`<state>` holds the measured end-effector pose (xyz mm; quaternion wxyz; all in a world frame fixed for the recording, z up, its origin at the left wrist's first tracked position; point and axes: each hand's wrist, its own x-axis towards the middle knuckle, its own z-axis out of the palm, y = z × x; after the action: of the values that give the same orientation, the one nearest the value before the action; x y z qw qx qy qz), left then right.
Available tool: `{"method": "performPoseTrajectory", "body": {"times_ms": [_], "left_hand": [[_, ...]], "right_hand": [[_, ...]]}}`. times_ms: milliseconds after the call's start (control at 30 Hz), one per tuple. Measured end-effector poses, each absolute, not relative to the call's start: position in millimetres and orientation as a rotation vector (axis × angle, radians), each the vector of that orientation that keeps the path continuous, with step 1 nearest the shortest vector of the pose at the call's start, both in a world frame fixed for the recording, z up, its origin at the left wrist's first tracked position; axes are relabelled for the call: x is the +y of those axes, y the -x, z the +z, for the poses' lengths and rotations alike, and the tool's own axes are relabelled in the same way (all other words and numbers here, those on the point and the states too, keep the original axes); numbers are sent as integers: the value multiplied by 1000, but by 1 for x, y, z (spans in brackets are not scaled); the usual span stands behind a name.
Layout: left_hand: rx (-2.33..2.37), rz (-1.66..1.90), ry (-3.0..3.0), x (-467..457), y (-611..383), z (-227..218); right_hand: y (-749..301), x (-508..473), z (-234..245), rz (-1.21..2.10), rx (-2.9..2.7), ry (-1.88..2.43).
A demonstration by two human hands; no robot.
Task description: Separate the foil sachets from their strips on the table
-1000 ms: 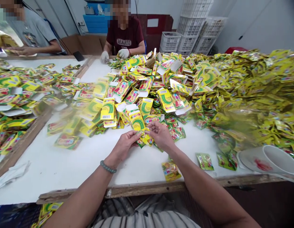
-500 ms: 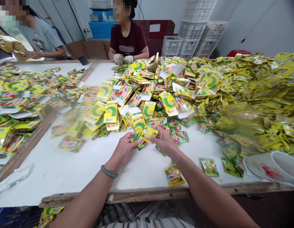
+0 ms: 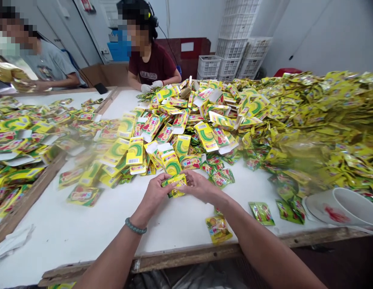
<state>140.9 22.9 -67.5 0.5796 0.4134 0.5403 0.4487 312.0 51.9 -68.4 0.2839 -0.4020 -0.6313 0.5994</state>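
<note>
My left hand (image 3: 157, 192) pinches small foil sachets between thumb and fingers, a yellow sachet (image 3: 178, 182) lying on top with green showing at its left side. From the right, my right hand (image 3: 201, 188) has its curled fingers and thumb at the yellow sachet's right edge. Both hands are just above the white table (image 3: 114, 228), close in front of a yellow-green carton (image 3: 171, 161) with an open white flap. Green sachets (image 3: 222, 176) lie loose beyond my right hand. Nearer the front edge, another yellow sachet (image 3: 219, 229) is next to my right forearm.
A large heap of yellow sachets (image 3: 318, 104) fills the right side. Flat cartons (image 3: 153, 124) are piled in the middle. A white cup (image 3: 339, 208) stands at right, near green sachets (image 3: 261, 212). Wooden strips (image 3: 32, 184) edge the table. Two people sit opposite; white crates (image 3: 231, 48) are stacked behind.
The yellow sachet has moved left onto the green sachets in my left hand, and my right hand has followed it. The view has shifted slightly. The person opposite has lowered their gloved hands.
</note>
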Motion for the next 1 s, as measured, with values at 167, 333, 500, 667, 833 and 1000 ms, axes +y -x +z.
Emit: {"method": "performPoseTrajectory", "body": {"times_ms": [167,333,500,667,833,1000], "left_hand": [[1398,1141,-948,32,-141,-66],[1552,1239,-933,37,-134,-74],[1413,1193,-886,30,-134,-74],[1281,1148,-727,21,-129,-68],[1303,1012,-790,18,-121,-74],[1288,747,-1009,15,-125,-71]], "right_hand": [[-313,59,-64,1477,-1548,1205],[-315,67,-67,1296,-1604,1409],[-299,51,-67,1327,-1856,1044],[-300,42,-57,1494,-1864,966],[-311,57,-54,1433,-1515,1019],[-318,67,-56,1230,-1557,1055]]}}
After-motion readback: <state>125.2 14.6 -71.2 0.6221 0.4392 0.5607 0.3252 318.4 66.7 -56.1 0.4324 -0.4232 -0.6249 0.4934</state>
